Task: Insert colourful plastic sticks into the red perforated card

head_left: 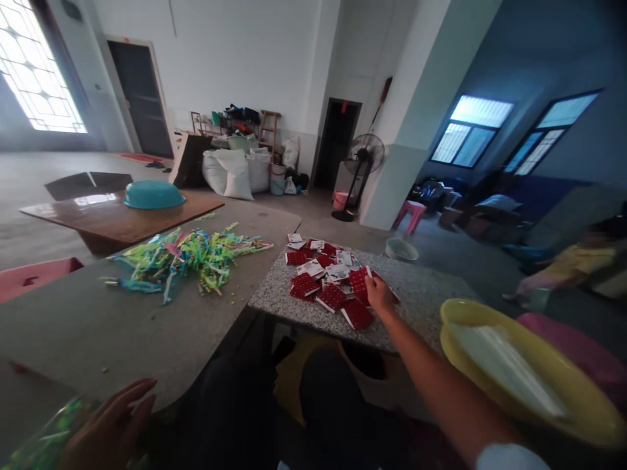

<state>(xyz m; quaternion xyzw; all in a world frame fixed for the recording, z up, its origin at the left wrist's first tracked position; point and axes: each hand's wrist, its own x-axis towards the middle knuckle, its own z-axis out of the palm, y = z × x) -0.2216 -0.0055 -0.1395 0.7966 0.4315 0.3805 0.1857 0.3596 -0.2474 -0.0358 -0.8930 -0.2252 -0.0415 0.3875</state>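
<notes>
My right hand reaches over the speckled stone table, its fingers pinching a red patterned card with a white edge. Under and around it lies a loose pile of similar red cards, some with white printed sides up. At the lower left, my left hand has its fingers stretched out, and nothing shows in them. Beside that hand is a shiny clear bag with green bits in it. A heap of green, blue and pink plastic strips lies on the grey table.
To my right stands a yellow basin holding pale, long wrapped material. A blue basin rests upside down on a brown table. Farther back are white sacks and a standing fan. Another person sits at right.
</notes>
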